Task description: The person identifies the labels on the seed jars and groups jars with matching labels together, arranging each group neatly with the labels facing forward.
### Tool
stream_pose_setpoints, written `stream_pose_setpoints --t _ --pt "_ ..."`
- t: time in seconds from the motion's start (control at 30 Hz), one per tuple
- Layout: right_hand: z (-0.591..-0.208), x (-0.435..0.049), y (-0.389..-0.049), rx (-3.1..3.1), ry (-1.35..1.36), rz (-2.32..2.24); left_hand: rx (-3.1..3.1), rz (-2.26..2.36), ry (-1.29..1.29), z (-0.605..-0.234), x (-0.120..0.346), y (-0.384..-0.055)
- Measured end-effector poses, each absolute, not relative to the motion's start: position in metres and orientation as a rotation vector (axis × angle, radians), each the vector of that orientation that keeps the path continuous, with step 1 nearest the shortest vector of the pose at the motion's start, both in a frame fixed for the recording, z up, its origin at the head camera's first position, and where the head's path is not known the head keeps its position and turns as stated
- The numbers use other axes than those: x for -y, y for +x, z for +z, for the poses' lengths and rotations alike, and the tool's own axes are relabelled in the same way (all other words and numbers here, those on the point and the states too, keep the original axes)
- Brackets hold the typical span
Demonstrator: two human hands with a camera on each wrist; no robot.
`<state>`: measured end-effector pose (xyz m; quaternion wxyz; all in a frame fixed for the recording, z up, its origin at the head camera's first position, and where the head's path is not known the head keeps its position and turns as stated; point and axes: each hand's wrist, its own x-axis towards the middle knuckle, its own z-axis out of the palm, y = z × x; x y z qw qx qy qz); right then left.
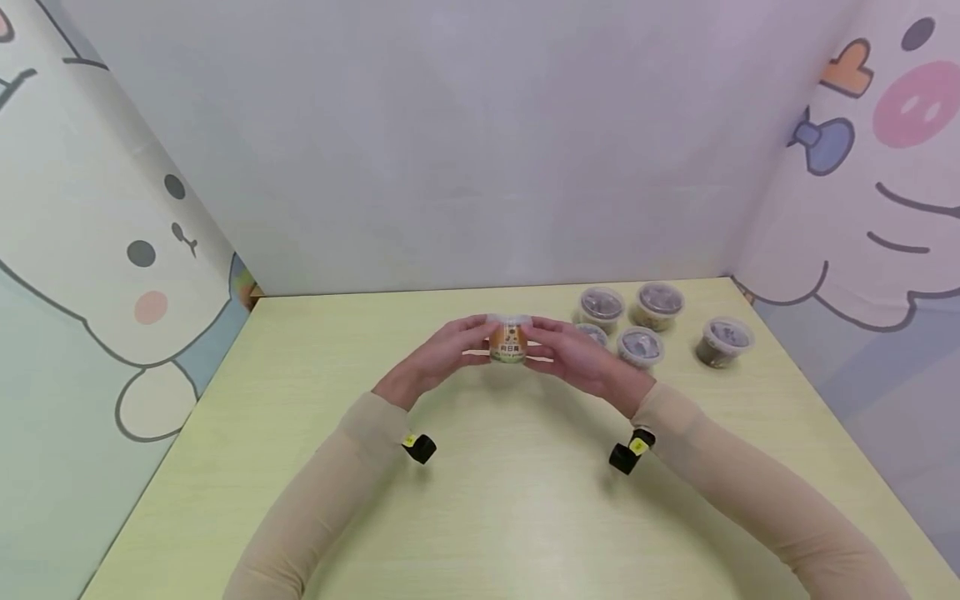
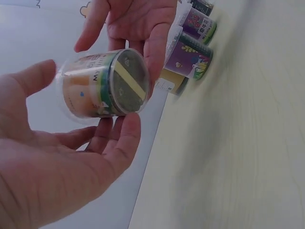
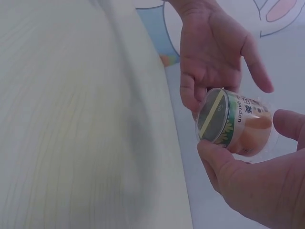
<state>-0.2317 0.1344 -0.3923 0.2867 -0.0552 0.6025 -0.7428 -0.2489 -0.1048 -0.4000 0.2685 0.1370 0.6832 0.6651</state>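
Orange-labelled cup (image 1: 509,342) held between left hand (image 1: 441,352) and right hand (image 1: 583,358), raised above the table (image 1: 495,483), lid side up. Both hands clamped on it, one from each side: thumbs near the lid, fingers toward the base. Yellow strip (image 2: 129,81) crosses the base. Right of the grip: four lidded cups (image 1: 641,344) grouped, a fifth cup (image 1: 723,343) farther out. Thumbs probably touch the rim; lid edge blurred.
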Motion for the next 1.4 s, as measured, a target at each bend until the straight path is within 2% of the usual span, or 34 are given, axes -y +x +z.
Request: stream_pose_setpoints --t 0.7,1.4 --pt "-0.392 -0.136 -0.232 -1.592 -0.124 -1.989 -1.861 1.781 0.319 -0.399 0.104 -0.245" --pt "-0.392 -0.104 -0.242 -1.628 -0.232 -1.845 -1.891 1.734 0.304 -0.406 0.148 -0.244"
